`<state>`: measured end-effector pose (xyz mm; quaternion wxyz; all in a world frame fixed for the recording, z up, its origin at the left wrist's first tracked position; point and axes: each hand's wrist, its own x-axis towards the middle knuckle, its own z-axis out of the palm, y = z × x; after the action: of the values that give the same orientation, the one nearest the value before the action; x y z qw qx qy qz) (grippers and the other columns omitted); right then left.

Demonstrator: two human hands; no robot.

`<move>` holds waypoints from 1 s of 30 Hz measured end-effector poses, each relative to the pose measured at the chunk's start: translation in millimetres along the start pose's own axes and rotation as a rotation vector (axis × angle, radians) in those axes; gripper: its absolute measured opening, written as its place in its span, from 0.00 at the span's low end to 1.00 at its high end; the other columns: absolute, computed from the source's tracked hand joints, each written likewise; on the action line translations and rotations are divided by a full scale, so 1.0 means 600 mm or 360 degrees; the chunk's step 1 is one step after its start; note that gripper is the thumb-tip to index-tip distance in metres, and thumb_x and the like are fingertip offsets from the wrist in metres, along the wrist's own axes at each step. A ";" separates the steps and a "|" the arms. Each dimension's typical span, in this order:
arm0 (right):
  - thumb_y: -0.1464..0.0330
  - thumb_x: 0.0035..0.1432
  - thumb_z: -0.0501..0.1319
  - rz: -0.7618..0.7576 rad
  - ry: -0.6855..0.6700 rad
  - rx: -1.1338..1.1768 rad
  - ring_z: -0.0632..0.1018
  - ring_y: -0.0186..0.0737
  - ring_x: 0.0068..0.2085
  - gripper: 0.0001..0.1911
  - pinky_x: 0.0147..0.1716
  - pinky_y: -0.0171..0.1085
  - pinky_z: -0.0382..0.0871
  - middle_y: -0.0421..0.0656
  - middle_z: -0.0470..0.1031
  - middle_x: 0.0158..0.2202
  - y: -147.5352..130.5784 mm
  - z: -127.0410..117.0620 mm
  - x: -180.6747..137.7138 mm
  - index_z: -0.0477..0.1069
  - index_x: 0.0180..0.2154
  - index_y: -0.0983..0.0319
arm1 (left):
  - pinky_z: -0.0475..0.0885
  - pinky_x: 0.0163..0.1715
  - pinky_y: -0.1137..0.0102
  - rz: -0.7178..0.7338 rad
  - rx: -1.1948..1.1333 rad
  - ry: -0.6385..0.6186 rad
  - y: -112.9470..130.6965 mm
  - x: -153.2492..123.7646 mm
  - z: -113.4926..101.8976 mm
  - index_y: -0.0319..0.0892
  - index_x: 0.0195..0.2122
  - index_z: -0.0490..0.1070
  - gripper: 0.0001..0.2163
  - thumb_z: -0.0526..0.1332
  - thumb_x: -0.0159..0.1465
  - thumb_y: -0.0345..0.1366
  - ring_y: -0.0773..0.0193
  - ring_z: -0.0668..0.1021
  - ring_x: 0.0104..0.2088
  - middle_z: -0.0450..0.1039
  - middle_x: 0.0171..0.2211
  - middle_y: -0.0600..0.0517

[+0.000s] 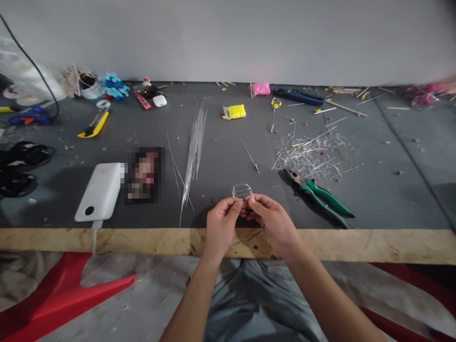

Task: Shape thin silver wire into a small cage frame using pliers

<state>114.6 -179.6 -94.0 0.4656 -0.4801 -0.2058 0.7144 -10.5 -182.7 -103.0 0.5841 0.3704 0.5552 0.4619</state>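
Observation:
My left hand (pixel 221 223) and my right hand (pixel 271 219) meet over the near edge of the dark work table (pixel 228 199). Both pinch the ends of a thin wire bent into a small loop (pixel 242 190), which rises just above my fingertips. A bundle of straight thin wires (pixel 194 149) lies on the table to the left of my hands. Green-handled pliers (pixel 320 194) lie to the right of my right hand. A single wire pin (pixel 248 154) lies beyond the loop.
A heap of cut wire scraps (pixel 309 152) lies behind the pliers. A white power bank (pixel 100 191) sits at left, with a yellow utility knife (pixel 93 124), a yellow packet (pixel 235 111) and a pink packet (pixel 261 89) farther back. A red chair (pixel 60 294) stands below left.

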 end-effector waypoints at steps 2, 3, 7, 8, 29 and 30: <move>0.62 0.51 0.68 0.0019 -0.0054 0.0019 0.72 0.32 0.30 0.09 0.32 0.33 0.65 0.38 0.74 0.27 -0.002 0.000 0.000 0.76 0.31 0.61 | 0.74 0.34 0.70 -0.0033 -0.0043 -0.0010 0.000 0.002 -0.001 0.40 0.34 0.77 0.09 0.64 0.59 0.40 0.66 0.78 0.29 0.78 0.29 0.52; 0.62 0.51 0.68 0.0030 -0.0081 0.0029 0.71 0.33 0.30 0.09 0.33 0.33 0.65 0.38 0.74 0.28 -0.003 -0.001 0.001 0.76 0.31 0.60 | 0.74 0.33 0.70 -0.0048 -0.0064 -0.0018 0.000 0.003 -0.002 0.39 0.34 0.76 0.09 0.64 0.59 0.40 0.66 0.78 0.29 0.78 0.29 0.51; 0.61 0.50 0.69 0.0077 -0.0172 0.0056 0.72 0.34 0.31 0.09 0.36 0.35 0.66 0.38 0.73 0.29 -0.009 -0.002 0.002 0.75 0.30 0.60 | 0.74 0.32 0.68 -0.0069 -0.0097 -0.0029 -0.001 0.006 -0.004 0.39 0.34 0.76 0.10 0.64 0.58 0.41 0.65 0.78 0.28 0.79 0.29 0.50; 0.61 0.50 0.69 0.0081 -0.0177 0.0058 0.72 0.34 0.31 0.09 0.36 0.35 0.66 0.38 0.73 0.29 -0.009 -0.002 0.002 0.75 0.30 0.60 | 0.74 0.32 0.68 -0.0060 -0.0085 -0.0019 0.000 0.006 -0.004 0.39 0.35 0.76 0.10 0.64 0.58 0.41 0.64 0.78 0.28 0.79 0.29 0.49; 0.70 0.48 0.63 0.0087 0.0079 -0.0472 0.76 0.36 0.30 0.03 0.26 0.33 0.72 0.40 0.77 0.27 -0.022 -0.008 0.011 0.74 0.27 0.62 | 0.72 0.40 0.68 0.0363 0.0662 0.0103 -0.009 -0.011 0.000 0.45 0.38 0.78 0.09 0.61 0.63 0.40 0.59 0.80 0.36 0.81 0.36 0.49; 0.70 0.48 0.62 0.0081 0.0082 -0.0491 0.76 0.35 0.29 0.02 0.26 0.33 0.72 0.40 0.76 0.27 -0.020 -0.009 0.012 0.75 0.27 0.62 | 0.72 0.40 0.68 0.0344 0.0647 0.0105 -0.009 -0.011 0.000 0.45 0.38 0.78 0.09 0.61 0.62 0.41 0.60 0.80 0.36 0.81 0.35 0.49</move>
<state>124.5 -168.6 -91.1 0.3731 -0.5692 -0.2887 0.6733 -9.7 -190.6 -105.9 0.4263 0.5224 0.6127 0.4123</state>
